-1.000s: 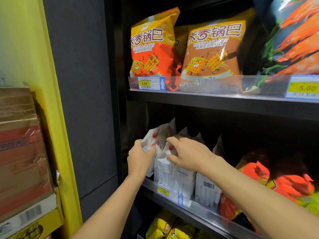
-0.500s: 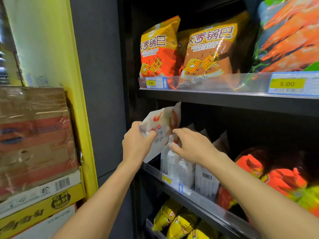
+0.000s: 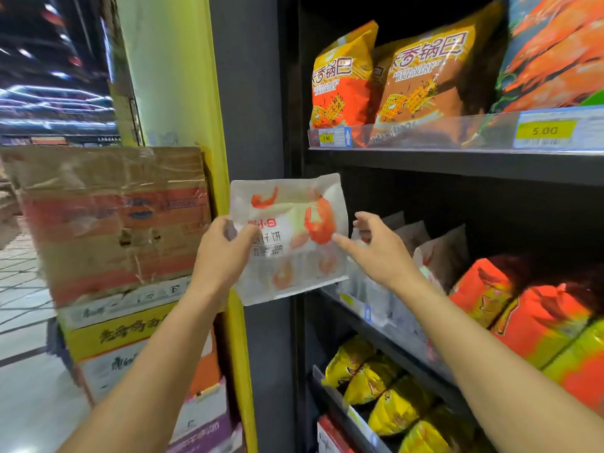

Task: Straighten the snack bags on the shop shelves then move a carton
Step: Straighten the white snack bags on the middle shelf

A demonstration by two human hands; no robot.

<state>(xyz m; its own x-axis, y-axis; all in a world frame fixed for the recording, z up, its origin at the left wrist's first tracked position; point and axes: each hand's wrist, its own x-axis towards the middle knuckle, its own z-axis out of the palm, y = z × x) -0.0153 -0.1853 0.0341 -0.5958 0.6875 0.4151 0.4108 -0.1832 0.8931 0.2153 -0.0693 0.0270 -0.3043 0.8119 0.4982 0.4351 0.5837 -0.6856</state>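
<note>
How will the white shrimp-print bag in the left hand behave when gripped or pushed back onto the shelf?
Probably light for its size: the left hand holds the white bag up by one side alone. Likely pliable rather than stiff, since its top edge and corners look creased and bent. The film looks smooth and slightly shiny, so it may slip under a loose grip.

Head cam, fwd/down, near shelves (image 3: 457, 166)

left hand (image 3: 225, 253) grips shrimp bag (image 3: 287, 237) | right hand (image 3: 379, 253) spread (just beside)
</note>
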